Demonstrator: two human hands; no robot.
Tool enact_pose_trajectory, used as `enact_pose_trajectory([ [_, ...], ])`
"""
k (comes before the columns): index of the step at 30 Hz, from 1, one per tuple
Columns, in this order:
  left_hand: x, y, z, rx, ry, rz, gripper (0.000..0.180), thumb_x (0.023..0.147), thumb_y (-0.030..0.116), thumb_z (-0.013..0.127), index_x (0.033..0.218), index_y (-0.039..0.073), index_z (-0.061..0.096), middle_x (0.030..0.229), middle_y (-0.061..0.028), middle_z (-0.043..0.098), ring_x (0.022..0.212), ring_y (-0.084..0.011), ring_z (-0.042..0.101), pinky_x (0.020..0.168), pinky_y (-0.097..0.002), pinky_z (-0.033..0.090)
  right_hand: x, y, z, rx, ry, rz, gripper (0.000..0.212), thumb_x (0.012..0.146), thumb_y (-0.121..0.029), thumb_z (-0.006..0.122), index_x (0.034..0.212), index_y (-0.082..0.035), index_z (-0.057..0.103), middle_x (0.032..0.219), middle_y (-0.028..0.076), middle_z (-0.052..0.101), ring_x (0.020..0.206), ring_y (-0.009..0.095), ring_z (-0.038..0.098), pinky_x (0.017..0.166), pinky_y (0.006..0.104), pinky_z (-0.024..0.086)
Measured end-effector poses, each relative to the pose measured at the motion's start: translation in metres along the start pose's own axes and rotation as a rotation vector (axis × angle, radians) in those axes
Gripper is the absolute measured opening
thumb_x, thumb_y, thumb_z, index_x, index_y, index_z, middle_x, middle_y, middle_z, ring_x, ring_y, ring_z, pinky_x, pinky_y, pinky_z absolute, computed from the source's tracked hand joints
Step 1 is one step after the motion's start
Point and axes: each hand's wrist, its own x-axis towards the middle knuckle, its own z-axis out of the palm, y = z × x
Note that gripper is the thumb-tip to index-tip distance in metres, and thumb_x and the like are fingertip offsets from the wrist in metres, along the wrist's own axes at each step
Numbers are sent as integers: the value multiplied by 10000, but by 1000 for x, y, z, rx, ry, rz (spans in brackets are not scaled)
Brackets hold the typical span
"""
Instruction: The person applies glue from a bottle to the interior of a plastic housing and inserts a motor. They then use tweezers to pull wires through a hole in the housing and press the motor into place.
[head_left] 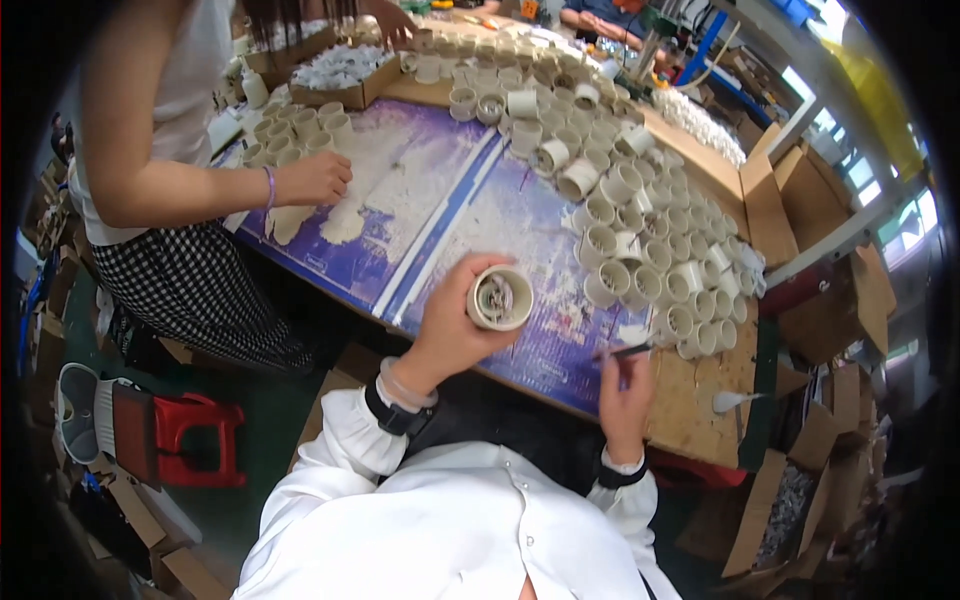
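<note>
My left hand (pixel 450 325) is closed round a cream cup-shaped piece (pixel 521 303), its round opening facing up. Small metallic-looking parts show inside, too small to name. The cup is above the purple cutting mat (pixel 540 345), near the table's front edge. To its right, my right hand (pixel 626 395) grips a thin dark stick-like tool between thumb and fingers. The tool (pixel 630 351) points right, toward many similar cream cups (pixel 640 240) crowded together, some upright and some on their sides. Its tip lies close to the nearest cups, and I cannot tell whether it touches them.
On the left, a co-worker's hand (pixel 318 178) is over a second purple mat (pixel 375 250) with cream residue. Beyond are more cups (pixel 290 130), a white bottle (pixel 254 88) and a carton of white pieces (pixel 362 92). A red stool (pixel 200 475) and cardboard boxes (pixel 790 510) flank the table.
</note>
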Motion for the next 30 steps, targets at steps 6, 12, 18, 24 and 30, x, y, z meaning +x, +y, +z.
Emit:
enact_pose_trajectory([
  [6,16,5,8,-49,39,45,550,632,1,781,1125,64,543,1074,-65,607,958,-184,607,838,-290,480,45,-89,-1,643,227,-271,147,935,3,504,1062,-38,444,937,114,568,843,226,605,793,359,517],
  [12,5,7,20,-97,-10,3,559,619,-14,788,1116,66,544,1076,-60,604,950,-172,609,829,-281,485,40,-96,25,733,62,-473,199,910,22,549,1067,-28,438,952,142,580,847,226,612,798,366,527],
  [18,-7,10,24,-107,-50,-27,565,614,-10,795,1114,68,546,1049,-52,598,942,-169,608,819,-275,486,29,-79,33,472,53,-450,196,888,33,584,1047,-15,480,956,136,606,830,188,608,760,304,505],
  [24,-10,9,22,-76,-62,-24,559,612,-9,795,1107,69,549,1031,-53,592,934,-174,605,813,-275,482,27,-71,31,442,-27,-409,200,894,60,561,1054,0,457,1003,155,594,918,198,619,830,292,499],
  [30,-10,4,20,-73,-77,-14,559,602,0,796,1100,68,552,1021,-57,588,924,-183,603,804,-279,481,28,-76,33,421,-67,-404,194,888,65,567,1049,3,478,1000,146,597,909,188,621,801,275,496],
])
